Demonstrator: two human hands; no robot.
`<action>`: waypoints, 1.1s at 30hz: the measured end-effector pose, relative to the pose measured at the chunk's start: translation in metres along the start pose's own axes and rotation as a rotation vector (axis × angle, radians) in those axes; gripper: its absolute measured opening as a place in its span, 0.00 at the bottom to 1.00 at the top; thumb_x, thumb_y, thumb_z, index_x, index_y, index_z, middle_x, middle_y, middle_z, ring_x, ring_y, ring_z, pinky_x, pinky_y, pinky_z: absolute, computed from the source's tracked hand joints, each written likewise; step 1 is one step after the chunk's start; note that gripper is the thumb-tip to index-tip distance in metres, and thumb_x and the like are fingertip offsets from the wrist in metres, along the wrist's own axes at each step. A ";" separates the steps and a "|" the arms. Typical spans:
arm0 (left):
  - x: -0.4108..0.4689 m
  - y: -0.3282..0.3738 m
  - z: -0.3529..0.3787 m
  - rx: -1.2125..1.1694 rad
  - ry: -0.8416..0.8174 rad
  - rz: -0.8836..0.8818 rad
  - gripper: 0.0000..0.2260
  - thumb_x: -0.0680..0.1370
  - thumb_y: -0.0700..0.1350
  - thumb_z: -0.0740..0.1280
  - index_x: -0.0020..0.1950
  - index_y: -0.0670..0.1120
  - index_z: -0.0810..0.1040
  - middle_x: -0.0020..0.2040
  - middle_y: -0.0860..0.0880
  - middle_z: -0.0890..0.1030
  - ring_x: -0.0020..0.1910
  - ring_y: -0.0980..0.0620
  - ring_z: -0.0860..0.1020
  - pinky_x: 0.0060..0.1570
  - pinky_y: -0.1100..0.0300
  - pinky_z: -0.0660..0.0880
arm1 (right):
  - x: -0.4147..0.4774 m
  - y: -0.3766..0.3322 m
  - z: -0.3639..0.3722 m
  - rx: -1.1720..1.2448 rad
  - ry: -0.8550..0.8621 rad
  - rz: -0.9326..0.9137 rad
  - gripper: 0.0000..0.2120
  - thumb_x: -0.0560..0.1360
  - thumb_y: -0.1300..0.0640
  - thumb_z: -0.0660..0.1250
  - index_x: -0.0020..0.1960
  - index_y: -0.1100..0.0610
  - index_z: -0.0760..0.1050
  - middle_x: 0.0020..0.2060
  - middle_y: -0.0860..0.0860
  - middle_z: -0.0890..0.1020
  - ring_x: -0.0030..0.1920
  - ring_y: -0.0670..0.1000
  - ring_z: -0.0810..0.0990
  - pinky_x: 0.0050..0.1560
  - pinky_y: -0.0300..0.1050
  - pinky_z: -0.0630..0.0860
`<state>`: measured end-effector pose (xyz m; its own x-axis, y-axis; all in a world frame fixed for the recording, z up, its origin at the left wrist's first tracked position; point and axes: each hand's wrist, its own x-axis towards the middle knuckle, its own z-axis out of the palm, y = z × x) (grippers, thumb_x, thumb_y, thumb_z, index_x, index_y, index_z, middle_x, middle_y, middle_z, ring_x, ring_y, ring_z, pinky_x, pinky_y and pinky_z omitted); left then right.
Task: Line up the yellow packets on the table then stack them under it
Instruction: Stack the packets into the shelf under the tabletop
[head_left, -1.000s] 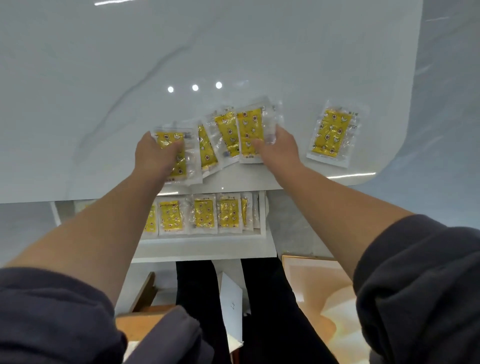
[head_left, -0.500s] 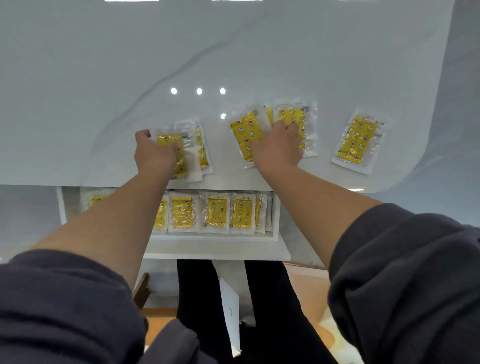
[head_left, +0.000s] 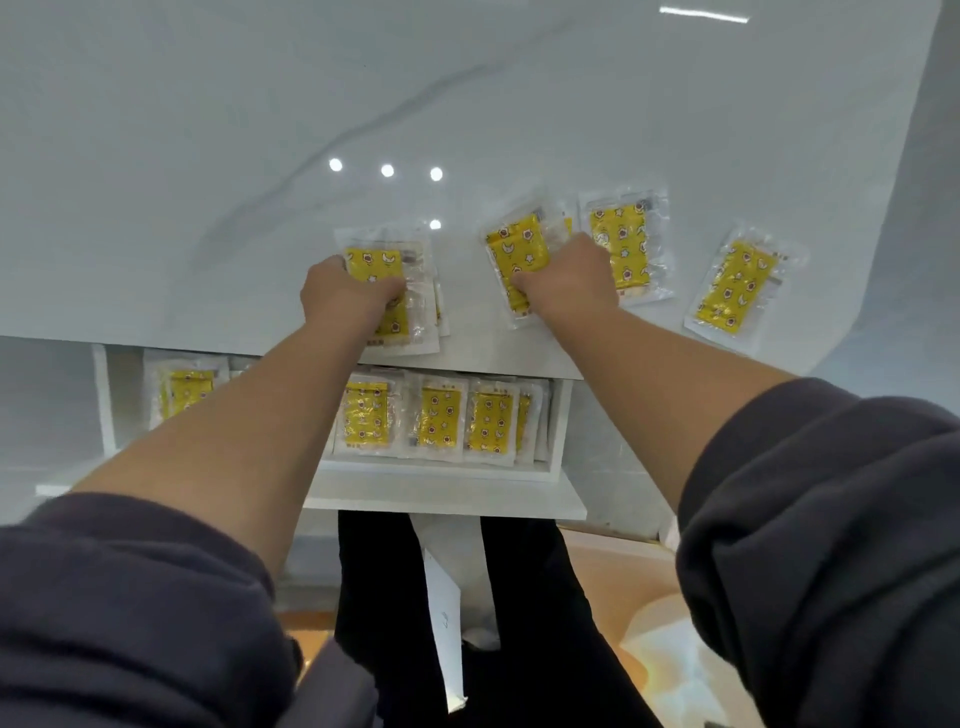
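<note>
Directly under left hand (head_left: 344, 294): packet pile (head_left: 374, 262); right hand (head_left: 569, 283) grips tilted packet (head_left: 511, 254).

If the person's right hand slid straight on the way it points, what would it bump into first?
Only the tilted yellow plastic packet under the right hand lies ahead; beyond it the glossy white tabletop looks bare in this view.

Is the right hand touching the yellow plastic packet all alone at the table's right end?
Apart. In the head view, another yellow packet and a strip of white table lie between the right hand and the lone yellow plastic packet.
</note>
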<state>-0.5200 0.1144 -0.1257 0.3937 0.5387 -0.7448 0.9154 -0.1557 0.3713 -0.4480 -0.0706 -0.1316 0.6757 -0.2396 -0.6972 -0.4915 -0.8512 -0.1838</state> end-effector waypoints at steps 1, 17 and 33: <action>0.001 -0.002 -0.002 -0.031 -0.027 -0.001 0.12 0.71 0.49 0.74 0.51 0.46 0.79 0.47 0.49 0.81 0.47 0.49 0.81 0.48 0.55 0.79 | -0.003 0.001 0.003 0.052 -0.023 -0.036 0.23 0.68 0.49 0.76 0.56 0.57 0.72 0.51 0.52 0.78 0.51 0.53 0.79 0.45 0.46 0.75; 0.013 -0.154 -0.111 0.017 -0.398 -0.037 0.06 0.72 0.43 0.75 0.47 0.48 0.81 0.46 0.47 0.84 0.45 0.48 0.82 0.49 0.51 0.80 | -0.128 0.023 0.129 0.686 -0.688 -0.031 0.15 0.73 0.55 0.73 0.59 0.52 0.78 0.53 0.50 0.85 0.56 0.52 0.83 0.63 0.57 0.75; 0.091 -0.244 -0.147 0.099 -0.333 -0.002 0.10 0.75 0.46 0.72 0.53 0.48 0.75 0.45 0.52 0.79 0.42 0.53 0.78 0.35 0.60 0.73 | -0.138 0.003 0.252 0.585 -0.477 0.069 0.18 0.75 0.53 0.70 0.64 0.53 0.73 0.54 0.49 0.82 0.55 0.52 0.81 0.62 0.57 0.75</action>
<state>-0.7196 0.3232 -0.2026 0.3830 0.2417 -0.8916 0.9133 -0.2436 0.3263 -0.6809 0.0775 -0.2107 0.3867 0.0578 -0.9204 -0.8256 -0.4229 -0.3735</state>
